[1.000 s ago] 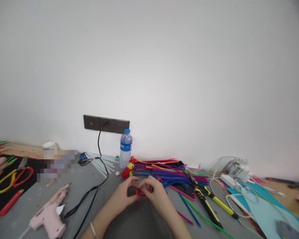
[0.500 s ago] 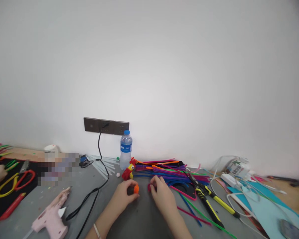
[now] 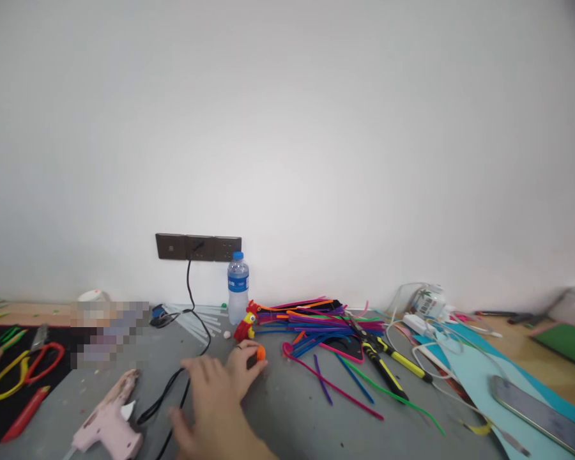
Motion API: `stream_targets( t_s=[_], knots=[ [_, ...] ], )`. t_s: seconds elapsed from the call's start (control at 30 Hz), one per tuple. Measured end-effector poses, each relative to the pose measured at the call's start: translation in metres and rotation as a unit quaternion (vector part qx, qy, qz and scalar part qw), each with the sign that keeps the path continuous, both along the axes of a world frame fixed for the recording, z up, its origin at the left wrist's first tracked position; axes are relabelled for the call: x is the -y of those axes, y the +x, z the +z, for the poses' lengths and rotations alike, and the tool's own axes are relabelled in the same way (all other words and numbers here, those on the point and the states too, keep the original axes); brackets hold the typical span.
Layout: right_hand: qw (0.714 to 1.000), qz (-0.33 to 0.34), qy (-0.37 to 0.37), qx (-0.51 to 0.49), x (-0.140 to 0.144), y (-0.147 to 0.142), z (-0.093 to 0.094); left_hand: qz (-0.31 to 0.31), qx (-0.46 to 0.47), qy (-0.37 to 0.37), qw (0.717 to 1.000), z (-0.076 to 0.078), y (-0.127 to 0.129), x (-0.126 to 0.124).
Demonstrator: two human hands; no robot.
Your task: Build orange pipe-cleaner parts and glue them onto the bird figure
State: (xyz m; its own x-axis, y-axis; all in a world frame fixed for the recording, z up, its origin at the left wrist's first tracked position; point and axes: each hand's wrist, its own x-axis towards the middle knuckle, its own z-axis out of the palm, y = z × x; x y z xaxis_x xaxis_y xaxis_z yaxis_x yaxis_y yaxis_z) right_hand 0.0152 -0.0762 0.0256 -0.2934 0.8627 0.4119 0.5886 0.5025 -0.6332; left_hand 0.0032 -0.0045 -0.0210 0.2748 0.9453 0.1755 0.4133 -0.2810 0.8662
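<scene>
Coil (image 3: 261, 352), small, rounded and vivid orange (partly hidden in the grip), is pinched in the left hand (image 3: 243, 367) over the grey table (image 3: 292, 421), near a red-and-yellow bird figure (image 3: 244, 328). The right hand (image 3: 211, 393), blurred, is spread loose, seen overlapping the left; a long-tailed pink spiral (image 3: 287, 349) is seen to the coil's right.
</scene>
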Motion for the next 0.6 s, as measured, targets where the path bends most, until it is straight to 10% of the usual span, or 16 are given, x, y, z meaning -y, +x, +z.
stream_targets(
  t_s=[0.23, 0.6],
  knots=[
    [0.998, 0.023, -0.051, 0.028, -0.006, -0.080, -0.030, -0.059, 0.010, 0.019, 0.998, -0.005, -0.005, -0.008],
    [0.994, 0.023, -0.079, 0.074, -0.013, -0.086, -0.035, -0.070, 0.004, 0.005, 0.998, 0.000, -0.005, -0.010]
  ],
)
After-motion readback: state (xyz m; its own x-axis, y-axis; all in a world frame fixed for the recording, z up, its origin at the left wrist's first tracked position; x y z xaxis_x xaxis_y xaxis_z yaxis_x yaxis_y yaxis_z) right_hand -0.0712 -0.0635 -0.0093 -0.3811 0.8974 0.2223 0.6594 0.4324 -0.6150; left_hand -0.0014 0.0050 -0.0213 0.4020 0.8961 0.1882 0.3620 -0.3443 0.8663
